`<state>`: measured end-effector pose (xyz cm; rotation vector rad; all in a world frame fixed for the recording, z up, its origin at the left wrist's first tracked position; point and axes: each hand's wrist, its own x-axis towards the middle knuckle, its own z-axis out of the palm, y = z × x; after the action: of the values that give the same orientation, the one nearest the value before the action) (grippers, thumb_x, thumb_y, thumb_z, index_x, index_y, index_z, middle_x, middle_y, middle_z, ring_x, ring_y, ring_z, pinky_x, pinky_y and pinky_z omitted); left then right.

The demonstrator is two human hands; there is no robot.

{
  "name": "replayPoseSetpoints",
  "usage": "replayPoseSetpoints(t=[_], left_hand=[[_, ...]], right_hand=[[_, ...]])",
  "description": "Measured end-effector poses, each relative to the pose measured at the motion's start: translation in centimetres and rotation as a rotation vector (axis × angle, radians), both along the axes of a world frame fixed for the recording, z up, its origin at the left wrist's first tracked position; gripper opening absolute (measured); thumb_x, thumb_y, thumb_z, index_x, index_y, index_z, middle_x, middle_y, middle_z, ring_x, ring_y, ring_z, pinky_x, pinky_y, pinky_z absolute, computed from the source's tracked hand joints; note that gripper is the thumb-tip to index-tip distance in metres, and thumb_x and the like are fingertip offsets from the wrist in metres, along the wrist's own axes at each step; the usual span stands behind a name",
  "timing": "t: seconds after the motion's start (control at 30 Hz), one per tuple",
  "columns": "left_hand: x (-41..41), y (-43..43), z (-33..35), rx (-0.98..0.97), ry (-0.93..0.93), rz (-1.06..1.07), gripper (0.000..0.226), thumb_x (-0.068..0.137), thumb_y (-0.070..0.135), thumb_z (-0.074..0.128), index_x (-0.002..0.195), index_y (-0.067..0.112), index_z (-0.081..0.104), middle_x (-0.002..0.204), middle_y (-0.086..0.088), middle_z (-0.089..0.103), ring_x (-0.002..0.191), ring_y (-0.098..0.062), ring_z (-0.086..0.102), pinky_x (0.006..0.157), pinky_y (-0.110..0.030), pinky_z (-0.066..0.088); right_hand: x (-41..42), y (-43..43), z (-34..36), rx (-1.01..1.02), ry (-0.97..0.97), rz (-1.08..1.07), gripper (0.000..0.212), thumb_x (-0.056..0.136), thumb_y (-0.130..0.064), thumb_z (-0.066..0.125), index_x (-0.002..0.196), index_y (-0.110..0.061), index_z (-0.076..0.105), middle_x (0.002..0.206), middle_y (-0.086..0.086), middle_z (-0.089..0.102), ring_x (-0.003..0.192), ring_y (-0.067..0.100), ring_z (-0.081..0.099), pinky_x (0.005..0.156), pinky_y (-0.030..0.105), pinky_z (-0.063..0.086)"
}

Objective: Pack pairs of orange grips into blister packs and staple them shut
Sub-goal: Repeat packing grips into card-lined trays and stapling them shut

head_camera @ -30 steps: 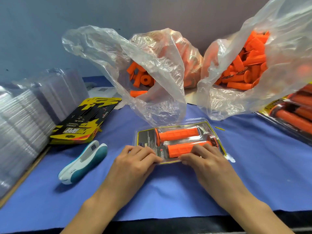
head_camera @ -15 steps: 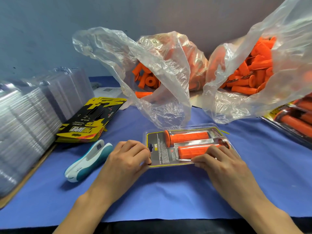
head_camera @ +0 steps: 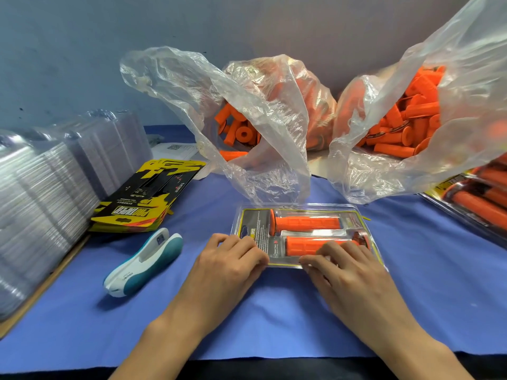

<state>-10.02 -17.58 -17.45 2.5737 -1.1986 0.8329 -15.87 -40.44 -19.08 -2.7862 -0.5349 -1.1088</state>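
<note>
At the centre of the frame, the blister pack [head_camera: 253, 220] lay flat, its two orange grips [head_camera: 307, 223] running left to right. Our right hand [head_camera: 348, 267] pressed flat and uncurled on its near edge; our left hand [head_camera: 227, 259] bent at the near left corner, pinching or pressing we could not tell. The stapler [head_camera: 145, 266] lay left of it, nearest our left hand.

Clear blister pack [head_camera: 255, 220] is lying flat on blue cloth [head_camera: 274, 311], yellow-black card inside. Two orange grips are sitting in it side by side, running left-right: far grip [head_camera: 307, 222], near grip [head_camera: 301, 246]. White-and-teal stapler [head_camera: 145, 263] is lying well left.
</note>
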Motion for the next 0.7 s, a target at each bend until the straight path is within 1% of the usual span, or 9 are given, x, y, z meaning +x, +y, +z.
replayPoseSetpoints(t=[0.17,0.23,0.3,0.37,0.43,0.5,0.57,0.63,0.7], left_hand=[[-0.3,0.3,0.4,0.027,0.112,0.019,0.015,0.095,0.031,0.056,0.086,0.026,0.066,0.084,0.01,0.062,0.079,-0.017,0.06,0.079,-0.03,0.044],[-0.3,0.7,0.7,0.045,0.208,0.04,0.017,0.093,0.041,0.056,0.093,0.029,0.066,0.092,0.012,0.063,0.089,-0.016,0.061,0.086,-0.032,0.044],[-0.2,1.9,1.2,0.065,0.289,0.128,0.042,0.09,0.061,0.045,0.112,0.03,0.063,0.109,0.012,0.06,0.104,-0.015,0.056,0.093,-0.032,0.04],[0.2,4.1,1.5,0.027,0.328,0.327,0.072,0.083,0.074,0.03,0.133,0.027,0.052,0.123,0.006,0.052,0.112,-0.019,0.051,0.095,-0.035,0.037],[0.6,6.9,1.5,-0.006,0.38,0.583,0.084,0.082,0.079,0.032,0.145,0.024,0.038,0.131,0.001,0.045,0.119,-0.025,0.046,0.097,-0.039,0.037],[0.8,8.7,1.3,0.045,0.44,0.758,0.081,0.084,0.071,0.048,0.146,0.022,0.033,0.132,-0.002,0.042,0.12,-0.028,0.044,0.096,-0.04,0.038],[1.4,9.4,1.0,0.064,0.478,0.819,0.074,0.085,0.062,0.057,0.142,0.018,0.037,0.131,-0.006,0.042,0.119,-0.03,0.045,0.095,-0.041,0.04],[2.2,9.9,1.6,-0.036,0.611,0.859,0.069,0.086,0.058,0.06,0.138,0.016,0.041,0.128,-0.01,0.043,0.119,-0.033,0.044,0.097,-0.042,0.041],[2.6,10.5,2.1,-0.041,0.72,0.852,0.057,0.087,0.06,0.056,0.127,0.02,0.048,0.118,-0.005,0.049,0.113,-0.028,0.047,0.094,-0.043,0.043]], right_hand=[[0.8,1.8,0.1,-0.061,0.034,0.067,0.01,0.094,-0.028,0.059,0.09,-0.027,0.068,0.084,-0.006,0.057,0.072,0.022,0.055,0.06,0.036,0.047],[1.0,2.1,0.1,-0.094,0.03,0.068,0.013,0.094,-0.028,0.057,0.088,-0.026,0.068,0.083,-0.006,0.057,0.071,0.022,0.055,0.06,0.036,0.048],[1.0,2.1,0.0,-0.107,0.024,0.073,0.014,0.095,-0.027,0.056,0.088,-0.026,0.068,0.083,-0.005,0.057,0.071,0.022,0.055,0.059,0.036,0.048],[1.0,2.1,0.0,-0.101,0.017,0.073,0.013,0.095,-0.026,0.057,0.089,-0.025,0.068,0.083,-0.005,0.058,0.071,0.022,0.056,0.059,0.037,0.049],[1.0,2.2,0.0,-0.099,0.012,0.067,0.012,0.095,-0.025,0.058,0.089,-0.025,0.068,0.084,-0.005,0.058,0.071,0.022,0.056,0.059,0.038,0.05],[1.1,2.3,0.0,-0.105,0.004,0.068,0.013,0.095,-0.026,0.058,0.088,-0.025,0.069,0.084,-0.005,0.059,0.071,0.022,0.056,0.06,0.037,0.05],[1.2,2.3,0.0,-0.11,-0.002,0.07,0.013,0.095,-0.026,0.057,0.088,-0.025,0.069,0.084,-0.005,0.058,0.071,0.022,0.056,0.06,0.037,0.05],[1.2,2.3,-0.1,-0.101,-0.005,0.066,0.012,0.095,-0.025,0.058,0.089,-0.024,0.068,0.083,-0.005,0.058,0.071,0.022,0.055,0.06,0.038,0.05],[1.2,2.2,-0.1,-0.085,-0.014,0.056,0.009,0.094,-0.024,0.06,0.09,-0.024,0.068,0.084,-0.005,0.058,0.071,0.023,0.055,0.06,0.037,0.049]])
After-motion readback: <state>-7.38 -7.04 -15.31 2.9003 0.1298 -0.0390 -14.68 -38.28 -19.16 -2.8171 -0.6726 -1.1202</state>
